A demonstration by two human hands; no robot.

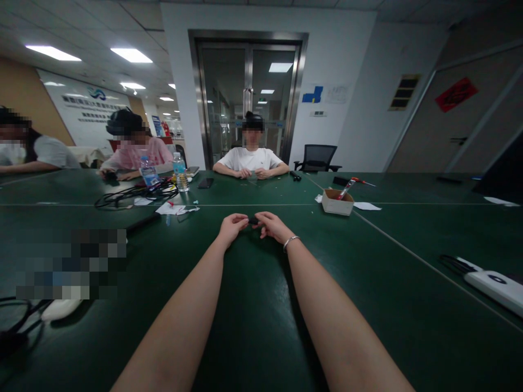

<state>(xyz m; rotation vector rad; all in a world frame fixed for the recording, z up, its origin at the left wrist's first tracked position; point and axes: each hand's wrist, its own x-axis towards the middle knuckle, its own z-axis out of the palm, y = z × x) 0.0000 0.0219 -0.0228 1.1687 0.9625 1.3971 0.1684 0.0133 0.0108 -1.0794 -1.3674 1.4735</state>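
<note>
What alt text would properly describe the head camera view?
The left hand and right hand hold a small black object at a green table. A person in a white top sits opposite; bottles and cables are on the left, an open box on the right.

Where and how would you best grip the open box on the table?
Pinch the open box by its near wall, probably from the wearer's side and above: its top is open, that wall faces the wearer, and a slim item leans out rightward. The right hand is nearest, but holds a small dark piece.
</note>
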